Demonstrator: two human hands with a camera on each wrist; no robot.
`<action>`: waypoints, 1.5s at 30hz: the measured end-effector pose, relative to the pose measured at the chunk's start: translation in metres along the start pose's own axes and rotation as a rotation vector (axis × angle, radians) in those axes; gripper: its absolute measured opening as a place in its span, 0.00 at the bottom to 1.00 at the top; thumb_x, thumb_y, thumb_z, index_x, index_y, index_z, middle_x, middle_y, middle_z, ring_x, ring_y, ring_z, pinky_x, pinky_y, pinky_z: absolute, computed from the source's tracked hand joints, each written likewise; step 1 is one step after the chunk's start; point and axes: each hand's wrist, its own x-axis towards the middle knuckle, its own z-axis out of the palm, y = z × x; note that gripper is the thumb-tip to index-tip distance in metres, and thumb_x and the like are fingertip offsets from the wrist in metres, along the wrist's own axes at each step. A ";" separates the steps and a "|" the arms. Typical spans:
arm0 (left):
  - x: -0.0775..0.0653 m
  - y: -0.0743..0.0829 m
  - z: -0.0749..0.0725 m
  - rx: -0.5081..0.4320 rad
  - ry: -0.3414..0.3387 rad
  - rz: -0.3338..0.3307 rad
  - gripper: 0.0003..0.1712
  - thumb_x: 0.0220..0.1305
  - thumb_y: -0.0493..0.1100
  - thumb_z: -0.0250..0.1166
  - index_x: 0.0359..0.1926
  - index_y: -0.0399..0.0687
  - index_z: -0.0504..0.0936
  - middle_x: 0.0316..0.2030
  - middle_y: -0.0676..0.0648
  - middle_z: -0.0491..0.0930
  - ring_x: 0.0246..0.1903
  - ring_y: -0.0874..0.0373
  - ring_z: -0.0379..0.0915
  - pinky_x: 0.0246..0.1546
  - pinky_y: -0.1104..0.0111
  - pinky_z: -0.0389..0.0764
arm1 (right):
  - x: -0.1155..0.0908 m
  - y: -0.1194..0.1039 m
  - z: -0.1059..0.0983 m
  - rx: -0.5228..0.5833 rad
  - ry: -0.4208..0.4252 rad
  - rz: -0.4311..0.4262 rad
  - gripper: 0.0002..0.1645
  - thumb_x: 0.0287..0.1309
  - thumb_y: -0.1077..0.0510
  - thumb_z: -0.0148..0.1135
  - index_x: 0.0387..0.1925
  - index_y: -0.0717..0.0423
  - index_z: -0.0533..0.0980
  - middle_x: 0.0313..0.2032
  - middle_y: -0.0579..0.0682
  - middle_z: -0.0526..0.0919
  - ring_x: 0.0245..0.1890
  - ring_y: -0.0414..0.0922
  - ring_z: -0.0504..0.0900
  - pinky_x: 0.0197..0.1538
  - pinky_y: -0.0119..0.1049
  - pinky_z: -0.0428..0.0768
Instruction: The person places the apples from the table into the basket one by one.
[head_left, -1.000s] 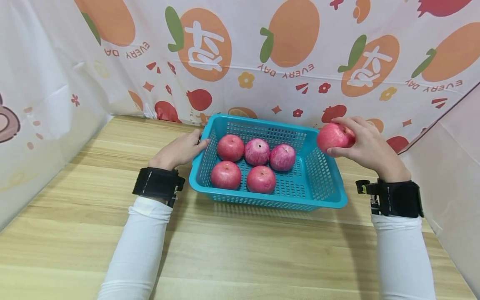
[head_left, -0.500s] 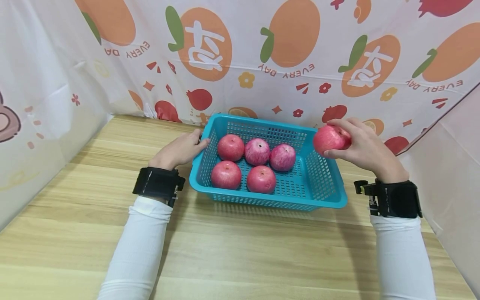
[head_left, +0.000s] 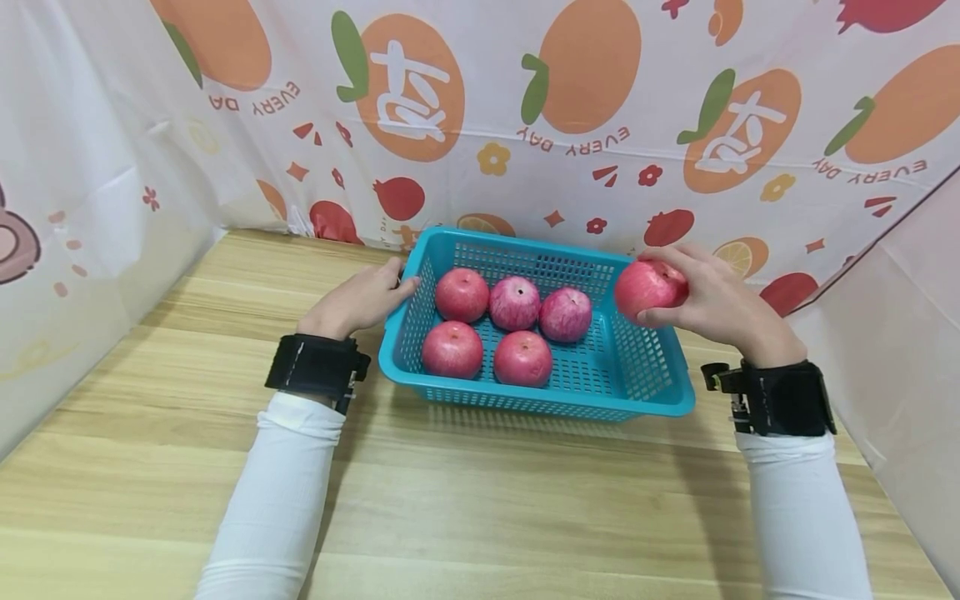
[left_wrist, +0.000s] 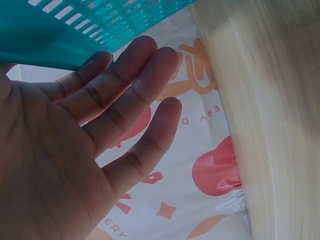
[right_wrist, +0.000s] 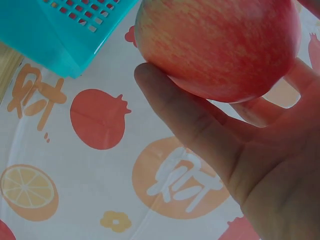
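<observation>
My right hand (head_left: 712, 292) holds a red apple (head_left: 651, 292) between thumb and fingers, above the right end of a blue plastic basket (head_left: 652, 408). The right wrist view shows this apple (right_wrist: 220, 45) large, with the basket's corner (right_wrist: 65, 40) behind it. Five-sided holes aside, the basket's walls are a mesh; inside, several red and pink apples (head_left: 523, 358) stand toward the left and middle. My left hand (head_left: 360, 300) grips the basket's left rim with the thumb over it. Its other fingers (left_wrist: 135, 115) lie loosely outside, below the rim (left_wrist: 55, 62) in the left wrist view.
The basket stands on a light wooden table (head_left: 480, 500), close to a white fruit-print sheet (head_left: 480, 183) hanging behind. Pale sheeting (head_left: 90, 208) also walls the left side, and a plain panel (head_left: 900, 333) the right. Bare floor of the basket shows at its right end.
My right hand has moved left and slightly down with the apple, further over the basket's right end. The left hand, the basket and the apples inside have stayed put.
</observation>
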 end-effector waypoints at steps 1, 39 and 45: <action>0.000 0.000 0.000 0.001 -0.001 -0.001 0.21 0.67 0.50 0.47 0.49 0.37 0.63 0.34 0.40 0.76 0.29 0.55 0.75 0.33 0.59 0.81 | 0.000 0.000 0.000 -0.002 -0.005 0.000 0.48 0.33 0.46 0.74 0.60 0.44 0.64 0.52 0.56 0.66 0.49 0.55 0.64 0.35 0.58 0.79; -0.001 0.000 0.000 -0.009 0.003 -0.009 0.22 0.67 0.51 0.48 0.51 0.37 0.64 0.36 0.40 0.77 0.30 0.55 0.76 0.35 0.57 0.81 | 0.005 -0.004 0.021 -0.026 -0.096 -0.027 0.43 0.28 0.46 0.75 0.53 0.45 0.68 0.52 0.54 0.67 0.48 0.52 0.65 0.33 0.52 0.81; -0.001 0.000 0.000 -0.010 0.002 -0.007 0.22 0.67 0.51 0.48 0.50 0.37 0.64 0.35 0.40 0.77 0.28 0.56 0.76 0.34 0.58 0.81 | 0.005 -0.003 0.022 -0.010 -0.116 -0.030 0.41 0.30 0.47 0.75 0.52 0.42 0.68 0.49 0.51 0.68 0.45 0.51 0.67 0.33 0.50 0.81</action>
